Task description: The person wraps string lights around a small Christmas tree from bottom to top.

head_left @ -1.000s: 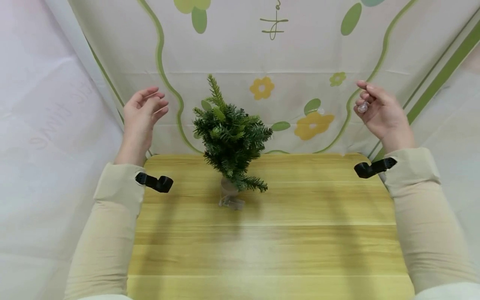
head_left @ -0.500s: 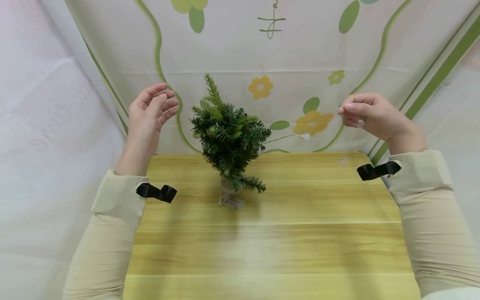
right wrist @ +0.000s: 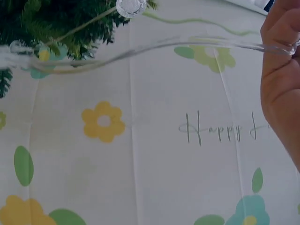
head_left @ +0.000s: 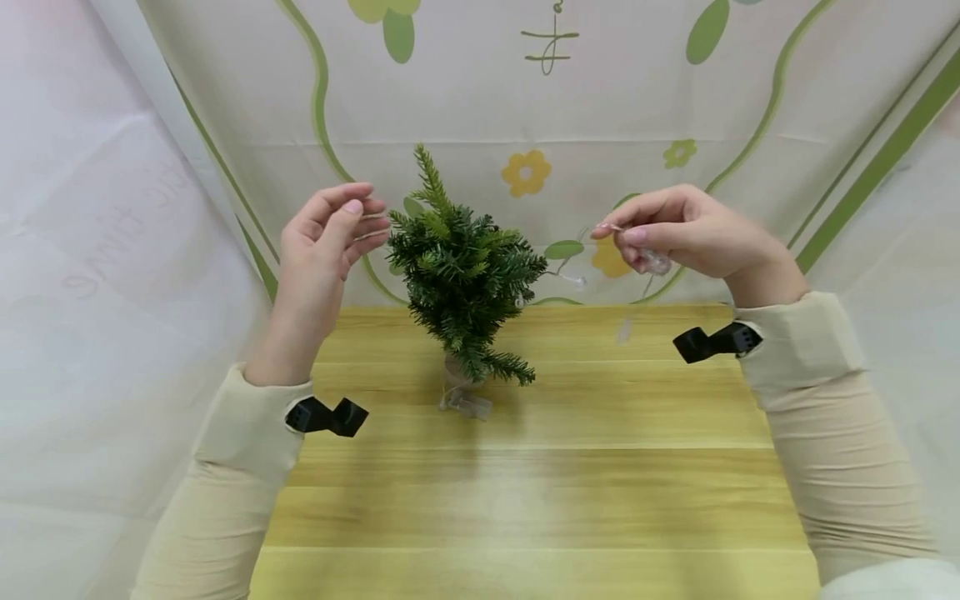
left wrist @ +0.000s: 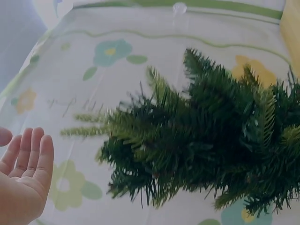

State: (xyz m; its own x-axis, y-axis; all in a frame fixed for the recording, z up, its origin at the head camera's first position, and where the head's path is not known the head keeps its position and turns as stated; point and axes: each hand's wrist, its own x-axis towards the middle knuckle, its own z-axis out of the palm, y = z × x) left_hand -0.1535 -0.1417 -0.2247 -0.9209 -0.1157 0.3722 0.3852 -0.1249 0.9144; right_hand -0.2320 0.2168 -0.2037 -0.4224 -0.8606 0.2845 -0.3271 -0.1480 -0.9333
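Note:
A small artificial Christmas tree [head_left: 467, 271] with dark green needles stands on the wooden table, its top leaning slightly left. My right hand [head_left: 693, 232] pinches a string of lights between thumb and index finger, to the right of the tree. The clear wire [right wrist: 187, 41] stretches toward the tree in the right wrist view, with a round clear bulb [right wrist: 131, 6] near the branches. Another piece dangles below the right hand. My left hand [head_left: 321, 242] holds nothing; its relaxed fingers are beside the treetop, palm and fingers [left wrist: 35, 157] showing in the left wrist view.
The light wooden table [head_left: 525, 508] reaches back to a white cloth backdrop [head_left: 450, 108] printed with flowers. Light-coloured cloth walls [head_left: 90, 333] flank both sides. A small clear box [head_left: 472, 406] lies by the tree's wrapped base [head_left: 461, 371].
My right hand has come left toward the tree, bringing the string of lights, and its grip has turned to a pinch. My left hand has moved right, closer to the treetop.

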